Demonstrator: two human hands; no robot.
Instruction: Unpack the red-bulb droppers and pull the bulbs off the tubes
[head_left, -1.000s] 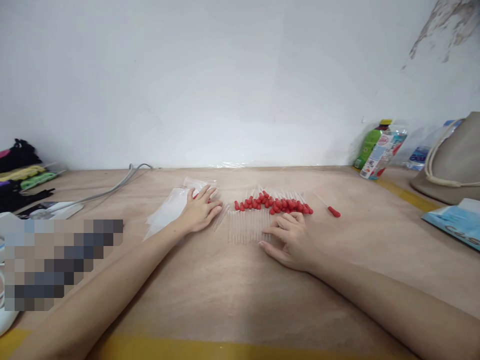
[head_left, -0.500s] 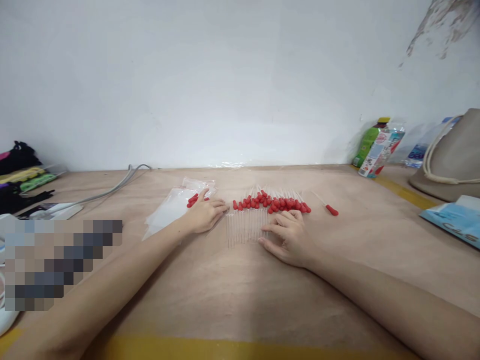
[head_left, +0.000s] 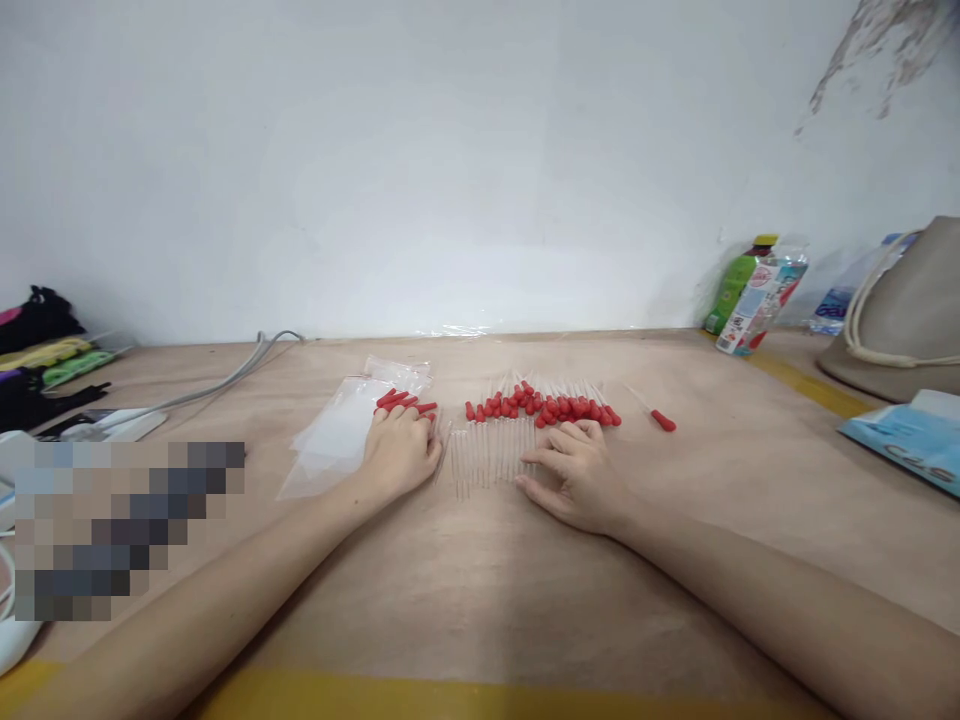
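Observation:
My left hand (head_left: 401, 450) is closed, its bent fingers reaching down at the near side of several loose red rubber bulbs (head_left: 405, 399). Its fingertips are hidden, so what they hold cannot be made out. Right of it lies a row of thin glass dropper tubes (head_left: 491, 450), side by side. My right hand (head_left: 574, 475) rests at the row's right end with thumb and index finger apart, touching or nearly touching the last tubes. Behind the row is a pile of droppers with red bulbs (head_left: 566, 408). One single dropper (head_left: 663, 420) lies apart on the right.
Clear plastic bags (head_left: 326, 435) lie under and left of the loose bulbs. A grey cable (head_left: 240, 372) runs along the left. Bottles (head_left: 757, 300), a beige bag (head_left: 907, 300) and a blue packet (head_left: 911, 440) stand or lie at the right. A white wall (head_left: 480, 180) closes the back.
My left hand has drawn back from the left end of the tube row, moving left with its fingers curling down by the loose red bulbs. My right hand has stayed in place.

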